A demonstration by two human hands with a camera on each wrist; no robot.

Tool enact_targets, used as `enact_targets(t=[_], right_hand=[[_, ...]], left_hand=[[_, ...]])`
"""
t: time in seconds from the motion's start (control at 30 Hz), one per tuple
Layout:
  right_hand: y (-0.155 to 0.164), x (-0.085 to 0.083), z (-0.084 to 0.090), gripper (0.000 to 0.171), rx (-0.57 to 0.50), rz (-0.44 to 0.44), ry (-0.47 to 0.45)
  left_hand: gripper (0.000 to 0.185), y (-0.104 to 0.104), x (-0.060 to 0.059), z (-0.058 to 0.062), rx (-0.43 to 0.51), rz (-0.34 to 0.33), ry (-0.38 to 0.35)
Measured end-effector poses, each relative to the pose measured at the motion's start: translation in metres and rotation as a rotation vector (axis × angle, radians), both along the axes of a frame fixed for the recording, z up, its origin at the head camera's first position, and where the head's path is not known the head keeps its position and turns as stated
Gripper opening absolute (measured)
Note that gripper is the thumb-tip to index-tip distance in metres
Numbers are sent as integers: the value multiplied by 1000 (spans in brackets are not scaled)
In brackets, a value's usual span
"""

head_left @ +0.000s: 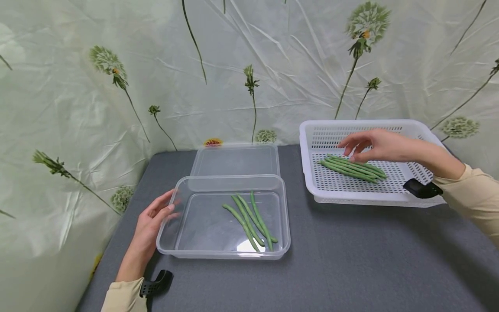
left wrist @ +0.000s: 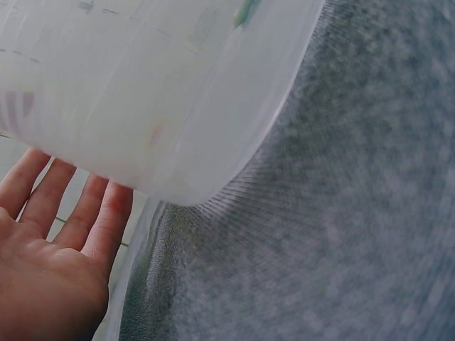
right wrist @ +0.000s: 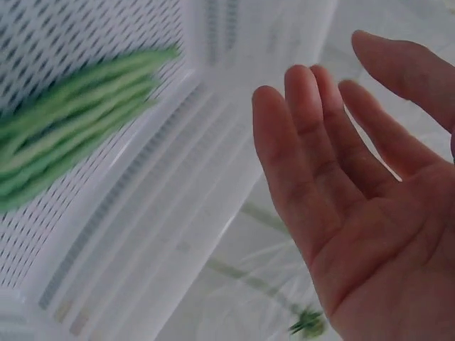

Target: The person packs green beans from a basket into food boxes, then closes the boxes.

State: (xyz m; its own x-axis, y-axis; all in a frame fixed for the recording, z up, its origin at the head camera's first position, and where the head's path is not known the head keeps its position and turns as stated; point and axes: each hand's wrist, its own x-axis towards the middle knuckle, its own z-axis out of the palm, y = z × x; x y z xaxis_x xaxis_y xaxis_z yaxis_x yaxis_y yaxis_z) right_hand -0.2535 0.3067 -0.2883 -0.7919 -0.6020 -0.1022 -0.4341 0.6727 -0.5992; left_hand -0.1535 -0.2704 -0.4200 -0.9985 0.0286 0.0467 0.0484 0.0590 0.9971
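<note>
Left hand, fingers straight, rests against the left wall of the clear container, which holds 4 green beans. Clear lid lies just behind. Right hand, open and holding nothing, hovers over the bean pile in the white basket.
</note>
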Motion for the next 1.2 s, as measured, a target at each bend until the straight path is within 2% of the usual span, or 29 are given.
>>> enact_targets(t=[0.2,0.47,0.7,0.87,1.0,1.2], right_hand=[[20,-33,-13,32,55,-54,-172],[42,-61,-43,38,79,-84,-255],[49,-73,-62,42,21,-87,-283],[52,-79,-72,42,77,-81,-278],[54,-80,-80,41,109,-107,-317],[53,-82,-88,34,74,-113,-327]], left_hand=[[48,-1,1,0,-12,1,-8],[49,1,-1,1,-35,9,-34],[49,1,-2,3,-27,20,-39],[49,1,-3,2,-12,15,-34],[48,1,-4,0,-2,11,-31],[49,0,-4,0,-10,22,-38]])
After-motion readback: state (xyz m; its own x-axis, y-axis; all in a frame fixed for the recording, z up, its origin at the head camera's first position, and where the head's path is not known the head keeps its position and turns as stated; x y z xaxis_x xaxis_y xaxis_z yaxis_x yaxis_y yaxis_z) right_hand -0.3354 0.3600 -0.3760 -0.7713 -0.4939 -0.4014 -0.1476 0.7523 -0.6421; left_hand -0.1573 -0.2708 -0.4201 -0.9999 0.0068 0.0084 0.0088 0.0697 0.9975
